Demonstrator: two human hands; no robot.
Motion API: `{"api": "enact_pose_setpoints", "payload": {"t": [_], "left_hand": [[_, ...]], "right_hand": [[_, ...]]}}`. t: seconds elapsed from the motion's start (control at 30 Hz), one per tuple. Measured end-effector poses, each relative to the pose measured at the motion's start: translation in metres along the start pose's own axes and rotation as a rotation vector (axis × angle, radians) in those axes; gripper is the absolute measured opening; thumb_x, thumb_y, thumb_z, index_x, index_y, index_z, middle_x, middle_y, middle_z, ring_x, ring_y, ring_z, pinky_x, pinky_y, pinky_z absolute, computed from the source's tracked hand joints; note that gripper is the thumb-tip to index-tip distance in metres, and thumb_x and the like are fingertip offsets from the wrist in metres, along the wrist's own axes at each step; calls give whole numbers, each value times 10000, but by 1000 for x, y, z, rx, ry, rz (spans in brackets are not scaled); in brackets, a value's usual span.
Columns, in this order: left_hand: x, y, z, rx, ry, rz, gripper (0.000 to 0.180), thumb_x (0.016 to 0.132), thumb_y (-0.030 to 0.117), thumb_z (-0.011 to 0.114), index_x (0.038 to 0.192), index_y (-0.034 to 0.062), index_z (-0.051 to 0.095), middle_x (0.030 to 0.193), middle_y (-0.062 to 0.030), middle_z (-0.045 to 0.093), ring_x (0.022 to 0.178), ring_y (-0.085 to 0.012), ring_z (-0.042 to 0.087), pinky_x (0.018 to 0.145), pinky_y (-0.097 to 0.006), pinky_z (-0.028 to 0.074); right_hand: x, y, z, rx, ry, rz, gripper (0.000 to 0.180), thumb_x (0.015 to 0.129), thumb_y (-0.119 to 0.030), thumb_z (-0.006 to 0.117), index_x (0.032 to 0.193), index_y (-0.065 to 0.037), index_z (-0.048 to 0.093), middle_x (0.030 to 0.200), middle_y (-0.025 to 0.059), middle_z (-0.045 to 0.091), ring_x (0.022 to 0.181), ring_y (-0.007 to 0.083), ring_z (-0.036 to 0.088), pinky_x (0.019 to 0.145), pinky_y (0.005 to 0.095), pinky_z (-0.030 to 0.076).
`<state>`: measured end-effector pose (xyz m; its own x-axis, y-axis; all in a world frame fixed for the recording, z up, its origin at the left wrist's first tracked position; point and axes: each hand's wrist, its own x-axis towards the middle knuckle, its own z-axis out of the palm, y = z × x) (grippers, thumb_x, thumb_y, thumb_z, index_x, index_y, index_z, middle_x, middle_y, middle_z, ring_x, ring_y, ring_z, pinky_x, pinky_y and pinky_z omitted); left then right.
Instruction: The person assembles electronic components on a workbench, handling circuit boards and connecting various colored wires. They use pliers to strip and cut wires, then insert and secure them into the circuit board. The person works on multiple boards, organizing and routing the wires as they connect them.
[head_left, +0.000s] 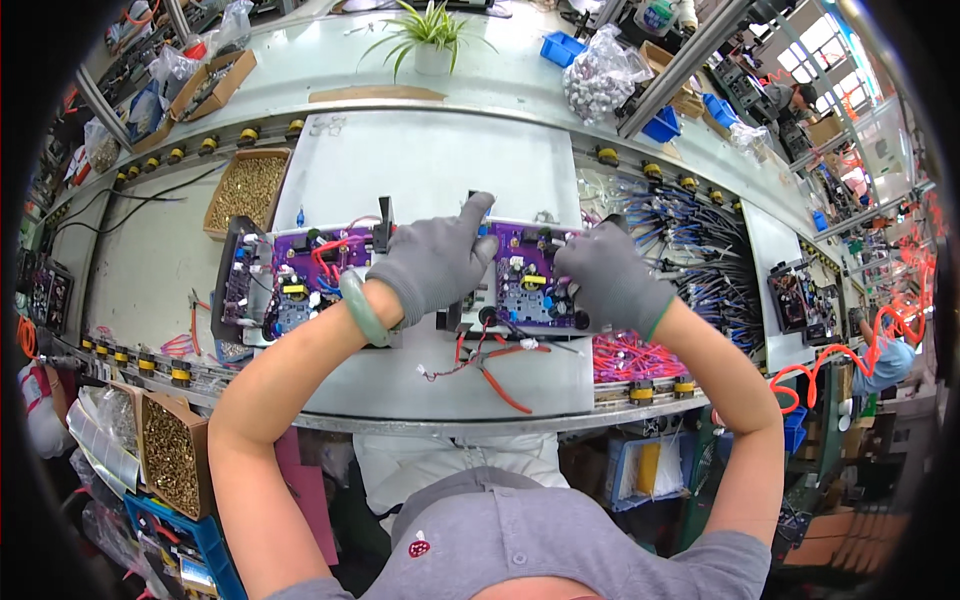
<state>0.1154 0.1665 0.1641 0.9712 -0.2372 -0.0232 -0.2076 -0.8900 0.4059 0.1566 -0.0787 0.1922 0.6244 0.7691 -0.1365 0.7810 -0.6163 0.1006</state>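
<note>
Two open housings with purple circuit boards lie side by side in front of me. My left hand (435,260), in a grey glove with a green bangle at the wrist, is between the left circuit board (300,268) and the right circuit board (522,272). Its index finger and thumb are stretched apart over the right board's left edge; its other fingers are hidden. My right hand (610,278), gloved too, curls at the right end of the same board, beside a black end panel (614,221). What its closed fingers hold is hidden.
Orange-handled pliers (505,390) and a thin wired lead (445,373) lie in front of the right housing. Blue-and-black cables (700,235) and red wires (640,358) fill the right side. A box of brass parts (247,190) stands left. Behind is a potted plant (432,58).
</note>
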Motion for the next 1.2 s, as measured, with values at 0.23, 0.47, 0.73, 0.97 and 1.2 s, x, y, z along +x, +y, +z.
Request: {"api": "enact_pose_setpoints", "payload": {"t": [0.23,0.47,0.73,0.97,1.2], "left_hand": [[3,7,-7,-12,-34,-30,544,1011,389,443,1472,121,330,883,-202,704,833,-395,695,769,-529,523],[-1,8,-9,-29,-76,-64,516,1004,387,443,1444,131,359,936,-204,711,874,-396,696,801,-529,525],[5,12,-14,-85,-87,-114,525,966,377,517,1415,128,406,1020,-168,695,950,-380,675,844,-488,516],[2,25,-7,130,528,427,414,800,360,734,1128,119,658,1077,-94,641,1006,-304,619,888,-433,480],[34,91,-9,-112,-107,259,341,850,420,653,970,106,706,898,-126,685,908,-315,670,823,-446,528]], "right_hand": [[3,16,10,86,29,-9,135,629,-75,687,751,-121,655,768,71,649,796,317,645,720,435,490],[0,12,8,87,48,-122,165,610,-63,680,767,-103,647,776,77,657,792,316,642,728,440,483],[-6,21,12,217,73,-126,189,687,-100,718,873,-93,685,799,90,672,838,309,653,781,426,487],[-24,5,9,205,502,45,130,868,-214,668,915,-92,672,798,99,676,769,310,662,766,431,488],[-29,7,24,246,503,135,165,760,-216,724,899,-130,701,775,59,696,783,274,669,910,419,458]]}}
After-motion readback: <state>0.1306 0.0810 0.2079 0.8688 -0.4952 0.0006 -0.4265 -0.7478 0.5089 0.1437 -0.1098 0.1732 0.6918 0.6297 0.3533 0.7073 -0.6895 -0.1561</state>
